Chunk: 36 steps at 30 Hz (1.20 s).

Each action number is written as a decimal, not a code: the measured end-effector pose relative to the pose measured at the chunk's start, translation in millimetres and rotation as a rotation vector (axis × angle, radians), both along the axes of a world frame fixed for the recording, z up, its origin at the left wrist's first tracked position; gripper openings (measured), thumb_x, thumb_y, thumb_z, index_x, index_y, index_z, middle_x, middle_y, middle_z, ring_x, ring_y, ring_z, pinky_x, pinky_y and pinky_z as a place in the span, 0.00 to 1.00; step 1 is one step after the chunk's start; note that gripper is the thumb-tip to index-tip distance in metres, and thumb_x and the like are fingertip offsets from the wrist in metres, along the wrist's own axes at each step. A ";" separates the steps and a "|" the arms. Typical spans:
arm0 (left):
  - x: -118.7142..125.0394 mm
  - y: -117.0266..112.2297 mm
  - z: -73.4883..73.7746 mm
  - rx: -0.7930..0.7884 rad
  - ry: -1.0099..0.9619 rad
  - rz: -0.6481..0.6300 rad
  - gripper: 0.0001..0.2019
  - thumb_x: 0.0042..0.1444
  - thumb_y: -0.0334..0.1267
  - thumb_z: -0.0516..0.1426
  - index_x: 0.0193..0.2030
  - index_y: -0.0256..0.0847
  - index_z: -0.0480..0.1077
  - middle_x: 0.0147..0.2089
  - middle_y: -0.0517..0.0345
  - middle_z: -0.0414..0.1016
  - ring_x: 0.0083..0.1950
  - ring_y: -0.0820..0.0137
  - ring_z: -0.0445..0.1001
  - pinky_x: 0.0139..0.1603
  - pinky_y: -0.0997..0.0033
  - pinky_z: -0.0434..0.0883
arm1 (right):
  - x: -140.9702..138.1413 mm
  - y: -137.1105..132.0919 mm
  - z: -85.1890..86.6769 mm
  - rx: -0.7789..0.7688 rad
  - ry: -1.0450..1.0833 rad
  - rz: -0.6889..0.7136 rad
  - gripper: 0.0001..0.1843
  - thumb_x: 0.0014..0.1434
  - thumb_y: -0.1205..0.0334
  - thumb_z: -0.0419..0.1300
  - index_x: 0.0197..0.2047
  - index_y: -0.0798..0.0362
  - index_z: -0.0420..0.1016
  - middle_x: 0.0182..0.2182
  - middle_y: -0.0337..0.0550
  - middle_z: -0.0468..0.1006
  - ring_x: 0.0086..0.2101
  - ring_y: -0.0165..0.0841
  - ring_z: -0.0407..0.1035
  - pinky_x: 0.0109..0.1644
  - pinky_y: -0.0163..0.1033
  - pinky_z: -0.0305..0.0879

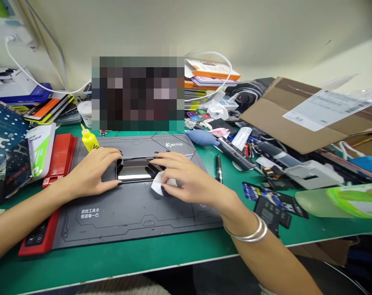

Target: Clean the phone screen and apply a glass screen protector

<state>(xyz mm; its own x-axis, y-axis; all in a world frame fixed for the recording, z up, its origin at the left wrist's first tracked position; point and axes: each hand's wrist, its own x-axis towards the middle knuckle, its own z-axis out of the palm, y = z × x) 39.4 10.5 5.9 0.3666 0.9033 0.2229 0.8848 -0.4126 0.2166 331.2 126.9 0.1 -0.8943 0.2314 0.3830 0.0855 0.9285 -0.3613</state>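
A smartphone [134, 168] with a dark, glossy screen lies sideways on the grey work mat [121, 217]. My left hand [95, 170] grips its left end, thumb at the near edge and fingers at the far edge. Between the thumb and a bent finger of my right hand [188, 176] is a small white wipe [156, 185], by the phone's near right corner. The other fingers of that hand reach over the phone's right end and hide it. Just behind my left hand stands a yellow squeeze bottle [90, 139] with a narrow tip.
A red tool frame [61, 157] borders the mat's left side. Right of the mat lie a black pen [219, 168], a blue air blower [201, 137] and dark cards [267, 213]. A cardboard box [272, 110] and a drink bottle [336, 200] stand farther right. A blurred patch covers the back.
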 end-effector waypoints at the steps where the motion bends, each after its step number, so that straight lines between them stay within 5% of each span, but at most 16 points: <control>1: 0.6 -1.0 2.1 0.072 -0.036 0.028 0.20 0.62 0.44 0.59 0.58 0.41 0.62 0.59 0.44 0.71 0.60 0.54 0.70 0.60 0.49 0.69 | 1.6 2.1 1.8 0.002 0.037 -0.021 0.09 0.61 0.70 0.58 0.31 0.50 0.76 0.55 0.51 0.80 0.61 0.47 0.69 0.62 0.61 0.67; 4: 2.7 -4.7 10.2 0.384 -0.112 0.244 0.14 0.60 0.40 0.59 0.50 0.44 0.62 0.50 0.50 0.70 0.54 0.57 0.70 0.57 0.48 0.70 | 5.5 8.6 6.6 -0.010 0.105 -0.101 0.09 0.60 0.69 0.58 0.31 0.49 0.74 0.49 0.48 0.82 0.54 0.44 0.73 0.57 0.57 0.72; 8: 1.6 -2.9 14.7 0.609 -0.166 0.569 0.25 0.53 0.43 0.64 0.52 0.44 0.57 0.55 0.46 0.62 0.61 0.54 0.64 0.61 0.44 0.69 | 9.1 15.1 7.9 -0.006 0.105 -0.208 0.08 0.59 0.70 0.56 0.31 0.48 0.71 0.41 0.46 0.83 0.45 0.41 0.76 0.50 0.50 0.73; 12: -9.1 8.8 6.9 0.369 -0.375 0.769 0.36 0.48 0.45 0.66 0.59 0.39 0.54 0.62 0.38 0.59 0.65 0.49 0.64 0.64 0.42 0.67 | 12.7 19.4 5.9 -0.012 0.142 -0.331 0.06 0.57 0.69 0.55 0.32 0.48 0.70 0.37 0.44 0.83 0.41 0.40 0.77 0.46 0.47 0.73; 15: -19.1 15.4 1.6 0.013 -0.456 0.820 0.28 0.53 0.48 0.63 0.55 0.36 0.60 0.56 0.39 0.69 0.57 0.50 0.72 0.56 0.44 0.72 | 14.1 20.4 5.6 -0.028 0.162 -0.429 0.05 0.57 0.68 0.55 0.33 0.48 0.69 0.33 0.43 0.82 0.35 0.38 0.77 0.40 0.44 0.72; 19: -24.0 16.5 -0.5 -0.081 -0.266 0.787 0.14 0.58 0.46 0.58 0.46 0.39 0.68 0.43 0.48 0.77 0.45 0.53 0.77 0.47 0.48 0.74 | 13.3 19.3 7.2 -0.050 0.126 -0.496 0.05 0.59 0.66 0.53 0.33 0.49 0.68 0.29 0.41 0.80 0.31 0.36 0.74 0.35 0.41 0.68; 26: -19.8 13.1 -3.1 0.055 -0.109 0.365 0.20 0.62 0.49 0.56 0.57 0.45 0.71 0.55 0.49 0.76 0.53 0.55 0.75 0.54 0.55 0.72 | 12.3 20.4 4.8 -0.093 0.025 -0.519 0.05 0.60 0.65 0.52 0.34 0.49 0.68 0.29 0.42 0.78 0.30 0.35 0.72 0.34 0.40 0.64; 36: -20.3 10.3 -4.4 0.197 0.195 0.070 0.17 0.68 0.51 0.54 0.55 0.46 0.75 0.46 0.50 0.80 0.45 0.60 0.77 0.43 0.62 0.63 | 11.9 21.4 0.8 -0.012 0.006 -0.498 0.07 0.60 0.67 0.50 0.34 0.50 0.67 0.27 0.41 0.76 0.26 0.33 0.67 0.30 0.37 0.58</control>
